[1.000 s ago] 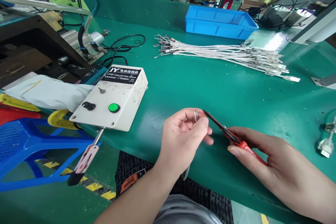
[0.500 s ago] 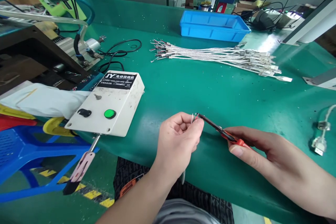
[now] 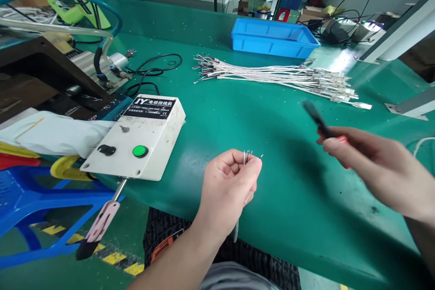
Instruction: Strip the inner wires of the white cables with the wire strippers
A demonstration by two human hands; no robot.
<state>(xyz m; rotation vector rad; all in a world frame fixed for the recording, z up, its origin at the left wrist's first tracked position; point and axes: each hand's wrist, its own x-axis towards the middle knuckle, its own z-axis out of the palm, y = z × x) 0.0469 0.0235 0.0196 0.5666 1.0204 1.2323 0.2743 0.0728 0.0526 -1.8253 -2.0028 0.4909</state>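
My left hand (image 3: 229, 183) is closed in a pinch near the front of the green table. Between its thumb and forefinger stand the thin split wire ends (image 3: 248, 157) of a cable (image 3: 236, 231), whose grey jacket hangs out below the hand. Off to the right, my right hand (image 3: 377, 163) is raised over the table, closed on red-handled pliers (image 3: 319, 118). Their dark jaws point up and to the left, apart from the wires. Motion blurs them, so I cannot tell whether the jaws are apart.
A bundle of white cables (image 3: 272, 74) lies behind the hands, with a blue bin (image 3: 275, 47) beyond it. On the left are a white control box (image 3: 158, 142) with a green button and a dark machine (image 3: 37, 68). A metal post (image 3: 397, 22) stands at right.
My right hand has drawn the pliers away from the wire ends, up and to the right. My left hand keeps its pinch on the cable in nearly the same place.
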